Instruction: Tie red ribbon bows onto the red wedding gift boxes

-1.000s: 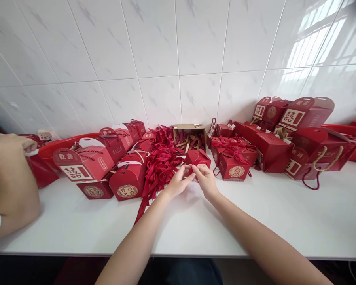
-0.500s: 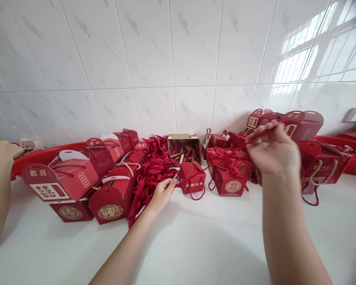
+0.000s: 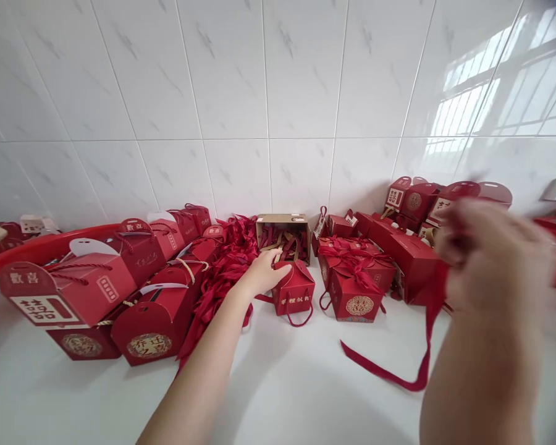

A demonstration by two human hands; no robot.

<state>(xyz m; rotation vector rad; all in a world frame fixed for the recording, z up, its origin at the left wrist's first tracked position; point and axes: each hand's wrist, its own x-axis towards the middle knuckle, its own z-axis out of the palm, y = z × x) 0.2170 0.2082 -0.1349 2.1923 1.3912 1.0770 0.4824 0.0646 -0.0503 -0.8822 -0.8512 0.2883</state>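
My left hand (image 3: 263,272) is beside a small red gift box (image 3: 294,293), its thumb and fingers apart over the box's left top edge. I cannot tell whether the thumb touches the box. A thin cord handle droops at the box's front. My right hand (image 3: 482,247), raised at the right and smeared by motion, is closed on a red ribbon (image 3: 430,327). The ribbon hangs from it, and its loose end curves left above the white table. A heap of red ribbons (image 3: 234,256) lies left of the small box, partly behind my left forearm.
An open cardboard box (image 3: 283,219) of ribbon strips stands against the tiled wall. Red gift boxes (image 3: 151,324) are stacked at the left. Ribbon-tied boxes (image 3: 359,303) stand right of centre, with more boxes (image 3: 412,259) behind. A red tub (image 3: 37,247) is at far left.
My left hand has let go of the ribbon and moved up to the small box's top edge. My right hand has swung right, drawing the ribbon away, so its end now dangles.
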